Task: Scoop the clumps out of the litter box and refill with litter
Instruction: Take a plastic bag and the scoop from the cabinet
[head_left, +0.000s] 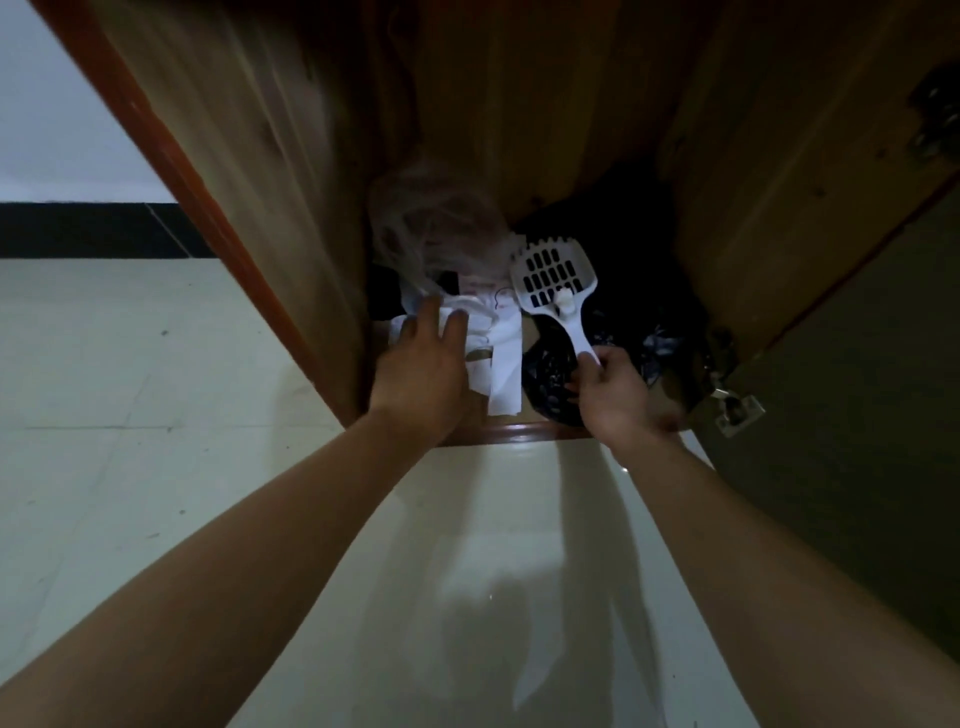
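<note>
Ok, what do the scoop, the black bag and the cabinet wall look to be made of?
Scoop: white moulded plastic, matte, with clean-cut slots and a one-piece handle. Black bag: thin plastic film, glossy, crinkled with small highlights. Cabinet wall: wood or wood-look board, brown with grain streaks and knots; solid or veneer, cannot tell.

No legible text or labels.
</note>
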